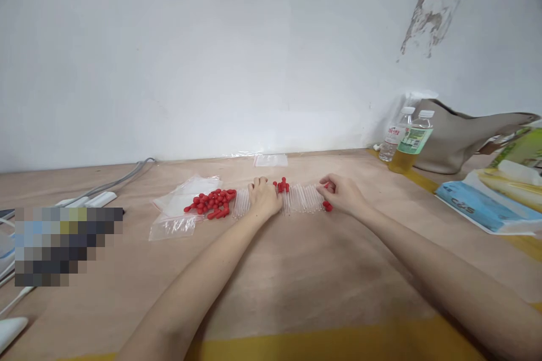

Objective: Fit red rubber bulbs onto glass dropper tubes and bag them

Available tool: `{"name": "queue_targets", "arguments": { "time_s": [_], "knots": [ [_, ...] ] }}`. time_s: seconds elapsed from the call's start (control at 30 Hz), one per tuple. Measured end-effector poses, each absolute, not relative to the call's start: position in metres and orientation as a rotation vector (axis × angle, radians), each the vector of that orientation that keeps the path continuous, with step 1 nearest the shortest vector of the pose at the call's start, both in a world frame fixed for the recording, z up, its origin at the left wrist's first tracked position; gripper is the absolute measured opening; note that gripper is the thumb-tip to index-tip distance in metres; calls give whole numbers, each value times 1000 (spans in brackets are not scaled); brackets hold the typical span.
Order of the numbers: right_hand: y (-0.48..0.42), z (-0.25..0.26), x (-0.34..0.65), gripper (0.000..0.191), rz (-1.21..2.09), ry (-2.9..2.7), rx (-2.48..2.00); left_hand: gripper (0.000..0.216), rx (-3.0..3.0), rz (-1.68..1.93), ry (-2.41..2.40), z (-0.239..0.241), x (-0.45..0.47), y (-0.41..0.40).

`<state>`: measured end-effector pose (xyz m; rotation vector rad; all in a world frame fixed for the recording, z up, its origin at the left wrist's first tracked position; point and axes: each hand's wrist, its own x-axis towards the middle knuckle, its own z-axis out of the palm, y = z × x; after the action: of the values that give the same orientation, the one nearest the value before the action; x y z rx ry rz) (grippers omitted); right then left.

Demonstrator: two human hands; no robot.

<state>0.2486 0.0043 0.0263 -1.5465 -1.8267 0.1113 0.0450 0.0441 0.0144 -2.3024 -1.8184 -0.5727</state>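
A row of thin clear plastic sticks point(309, 198) lies side by side on the brown table. My left hand point(266, 198) rests palm down over the row, its fingers spread and bent on the sticks. Just right of it, a few small red knobbed pieces point(283, 185) sit at the sticks' far ends. At the row's right end is my right hand point(342, 194), with thumb and forefinger curled around a small red piece point(328, 186). More red point(327, 206) shows below those fingers. To the left, a pile of red knobbed pieces point(214, 202) lies partly on clear plastic bags point(186, 197).
Another clear bag point(271, 161) lies by the wall. Two bottles point(410, 144), a grey-brown bag point(449, 135) and a blue tissue pack point(478, 203) stand or lie at right. Grey cables point(122, 177) and a blurred-out object point(63, 245) are at left.
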Motion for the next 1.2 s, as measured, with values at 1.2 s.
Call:
{"name": "queue_targets", "arguments": {
  "time_s": [1.2],
  "knots": [
    [-9,-5,292,12,-153,-2089,-1626,12,-2418,-890,-933,-10,-42,-24]
  ]
}}
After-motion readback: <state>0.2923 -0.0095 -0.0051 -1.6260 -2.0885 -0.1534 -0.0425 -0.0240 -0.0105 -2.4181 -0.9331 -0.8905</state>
